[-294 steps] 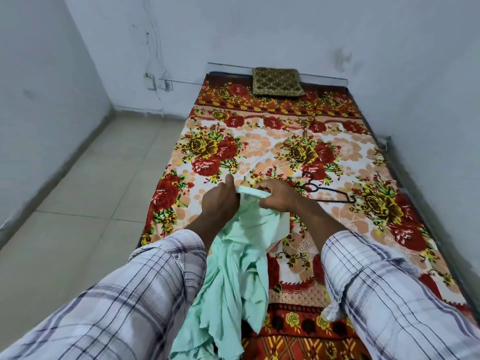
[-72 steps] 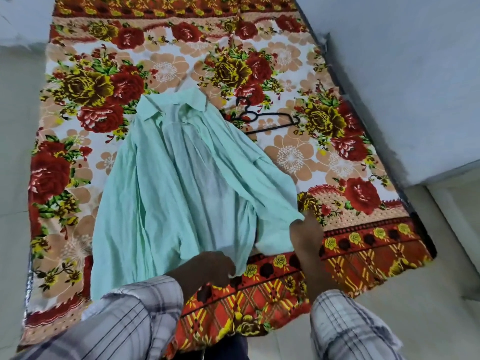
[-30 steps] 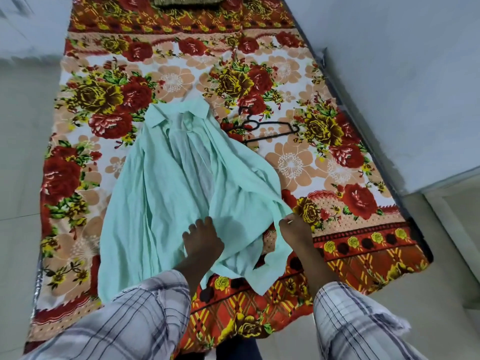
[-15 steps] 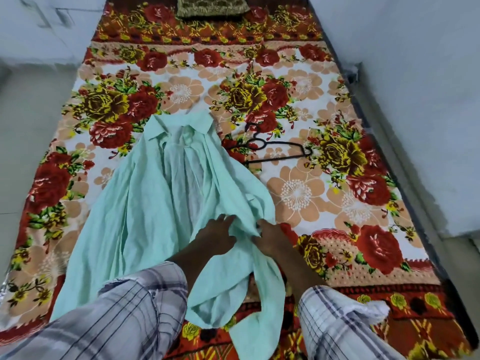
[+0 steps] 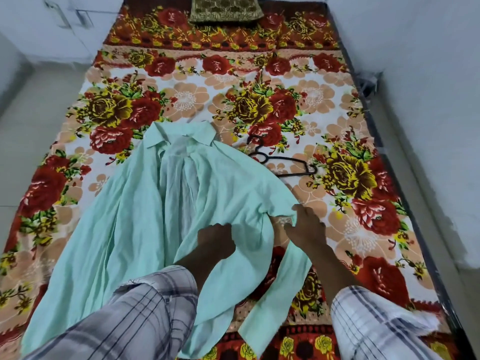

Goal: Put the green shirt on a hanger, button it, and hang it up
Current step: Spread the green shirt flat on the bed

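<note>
The pale green shirt (image 5: 145, 209) lies spread on the flowered bed, collar away from me and front open. My left hand (image 5: 217, 241) is closed on a fold of the shirt's right front panel. My right hand (image 5: 306, 227) pinches the bunched cloth at the shirt's right edge, where a sleeve trails down toward me. A thin black hanger (image 5: 283, 162) lies flat on the sheet just right of the collar, its left end tucked under the shirt, untouched.
The bed's flowered sheet (image 5: 259, 81) fills most of the view. A dark gold cushion (image 5: 224, 9) sits at the bed's far end. A white wall runs along the right side, and pale floor tiles (image 5: 28, 118) lie to the left.
My right hand has slid rightward along the shirt's edge, pulling the cloth outward. My left hand stays on the front panel. My view has tilted up a little.
</note>
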